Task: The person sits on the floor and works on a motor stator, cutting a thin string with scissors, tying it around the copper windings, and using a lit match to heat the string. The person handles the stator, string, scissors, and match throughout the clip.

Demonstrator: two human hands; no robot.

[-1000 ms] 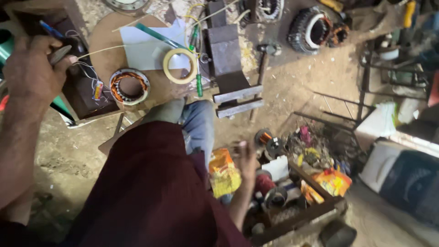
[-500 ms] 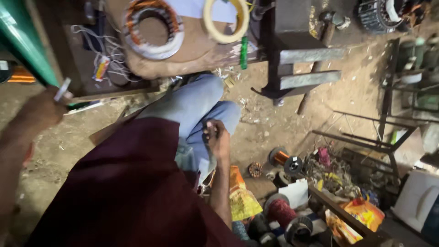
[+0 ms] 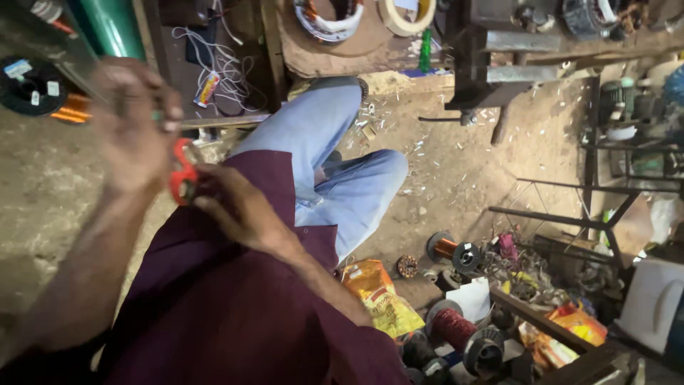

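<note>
Red and glossy, the small tool (image 3: 182,173) sits pinched between our two hands above our lap; its exact shape is blurred. Our left hand (image 3: 134,125) curls its fingers over its top, and our right hand (image 3: 231,204) grips it from the side. Below lie a maroon garment (image 3: 214,306) and pale blue jeans (image 3: 335,153). On the dusty earth floor (image 3: 456,164) sit a copper wire spool (image 3: 456,251), a dark red spool (image 3: 451,326) and a crinkled yellow packet (image 3: 377,296). The wooden bench (image 3: 335,57) carries a tape ring (image 3: 407,14).
</note>
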